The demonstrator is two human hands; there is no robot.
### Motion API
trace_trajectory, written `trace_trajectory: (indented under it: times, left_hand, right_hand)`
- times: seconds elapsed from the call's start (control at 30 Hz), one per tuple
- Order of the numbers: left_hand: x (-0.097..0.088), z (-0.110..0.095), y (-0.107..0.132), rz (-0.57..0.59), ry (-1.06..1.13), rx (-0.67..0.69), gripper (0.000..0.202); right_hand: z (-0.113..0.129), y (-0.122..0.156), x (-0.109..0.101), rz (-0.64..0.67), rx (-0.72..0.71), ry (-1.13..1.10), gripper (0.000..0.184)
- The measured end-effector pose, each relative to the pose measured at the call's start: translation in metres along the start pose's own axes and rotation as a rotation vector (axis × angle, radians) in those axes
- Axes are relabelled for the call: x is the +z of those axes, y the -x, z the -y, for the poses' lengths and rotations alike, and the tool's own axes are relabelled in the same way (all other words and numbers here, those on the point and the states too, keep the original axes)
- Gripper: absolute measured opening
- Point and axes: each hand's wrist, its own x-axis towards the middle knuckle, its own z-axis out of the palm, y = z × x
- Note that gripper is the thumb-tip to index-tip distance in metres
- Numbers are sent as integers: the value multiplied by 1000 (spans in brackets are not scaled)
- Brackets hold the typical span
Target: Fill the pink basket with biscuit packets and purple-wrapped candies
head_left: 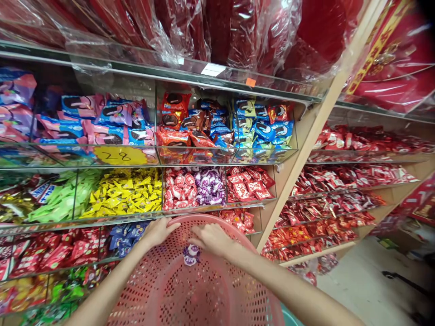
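Note:
A pink perforated plastic basket (217, 220) fills the lower middle of the view. My left hand (157, 233) is closed on its far rim, fingers over the edge. Inside the rim, my right hand (214, 240) is over the basket, palm side down, its fingers loosely bent and apart. Just below those fingertips are a few purple-and-white wrapped candies (191, 255), apparently loose in the air or against the basket wall. Similar purple candies (210, 186) lie in a shelf compartment behind the rim, beside red-and-white wrapped candies (180, 188).
Glass-fronted shelves hold yellow packets (125, 192), green packets (64, 194) and blue cookie packs (108, 133). A yellow tag (120, 155) reads 28. A wooden upright (306, 154) separates shelves of red packets (353, 176) on the right. Part of a teal container (288, 317) shows below the basket.

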Motion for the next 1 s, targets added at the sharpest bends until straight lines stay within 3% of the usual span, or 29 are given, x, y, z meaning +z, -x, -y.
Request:
trace_trajectory:
  times: [0.13,0.27,0.4,0.7,0.8,1.0]
  left_hand:
    - [2,3,-1,4,7,-24,52]
    - [0,2,-1,8,5,-23,51]
    - [-2,1,-1,12,-5,-21,49]
    - [0,1,3,4,4,-25,49]
    - [0,1,3,2,3,-24,49]
    - [-1,-1,3,11,2,-22,52]
  right_hand:
    - [-25,5,-58,-286,59,-93,29]
    - [-58,4,-87,-482,246,-45,33]
    - [-73,-4,-92,-423,309,6,40]
    - [-68,-13,-84,-334,384,-71,34]
    - [-70,-15,-79,-407,382,-114,32]
    - [-70,-6,-87,-698,276,-265,30]
